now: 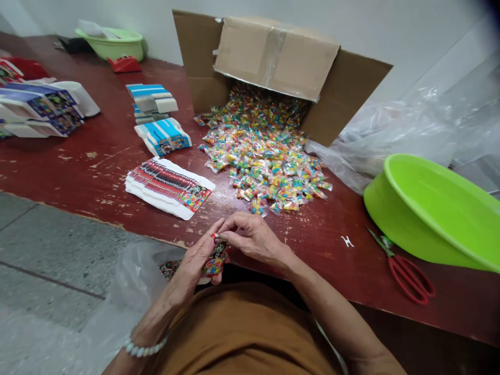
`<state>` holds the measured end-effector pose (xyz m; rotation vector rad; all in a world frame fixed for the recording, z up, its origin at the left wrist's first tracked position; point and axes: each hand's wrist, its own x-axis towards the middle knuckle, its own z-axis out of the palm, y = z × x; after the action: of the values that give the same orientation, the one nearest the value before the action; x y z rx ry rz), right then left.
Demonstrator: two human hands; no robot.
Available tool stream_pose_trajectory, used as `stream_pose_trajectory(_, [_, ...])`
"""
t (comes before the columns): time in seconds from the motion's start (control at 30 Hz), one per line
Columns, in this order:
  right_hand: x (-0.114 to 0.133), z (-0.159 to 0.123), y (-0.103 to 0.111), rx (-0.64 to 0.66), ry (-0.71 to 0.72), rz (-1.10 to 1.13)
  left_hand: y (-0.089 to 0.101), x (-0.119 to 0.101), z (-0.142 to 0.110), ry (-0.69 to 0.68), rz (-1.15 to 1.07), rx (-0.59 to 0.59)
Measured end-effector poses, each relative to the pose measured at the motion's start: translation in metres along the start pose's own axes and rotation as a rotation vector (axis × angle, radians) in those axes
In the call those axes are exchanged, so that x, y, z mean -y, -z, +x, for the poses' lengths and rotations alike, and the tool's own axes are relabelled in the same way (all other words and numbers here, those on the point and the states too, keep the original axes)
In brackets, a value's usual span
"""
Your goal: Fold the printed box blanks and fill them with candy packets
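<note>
A small red printed candy box (215, 259) is gripped in my left hand (194, 264), close to my body at the table edge. The fingers of my right hand (253, 238) are pinched together at the upper end of this box. Just beyond my hands lies a fanned stack of flat red-and-black printed boxes (172, 186). To its right spreads a pile of clear candy packets (269, 166) holding colourful sweets, spilling from a cardboard box (273, 57) lying on its side.
Blue boxes (164, 136) and purple boxes (42, 107) are stacked at the left. Red-handled scissors (410, 276) lie beside a green basin (425, 219) at the right. A red tape dispenser (125, 64) stands near another green basin (117, 47) at the back. A plastic bag (133, 281) hangs below the table edge.
</note>
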<state>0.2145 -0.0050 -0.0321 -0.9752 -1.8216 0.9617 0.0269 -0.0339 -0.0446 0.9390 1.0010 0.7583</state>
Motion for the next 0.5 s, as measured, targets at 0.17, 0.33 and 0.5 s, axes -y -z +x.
stream_pose_trajectory(0.17, [0.007, -0.006, 0.002, 0.065, 0.132, -0.180, -0.002, -0.001, 0.003, 0.012, -0.062, 0.023])
stream_pose_trajectory(0.33, [0.009, -0.019, -0.009, 0.074, 0.033, -0.161, -0.008, 0.000, 0.001, 0.020, -0.234, -0.045])
stream_pose_trajectory(0.5, [-0.002, -0.024, -0.009, -0.115, -0.248, 0.084, -0.007, 0.006, 0.000, 0.004, -0.333, -0.034])
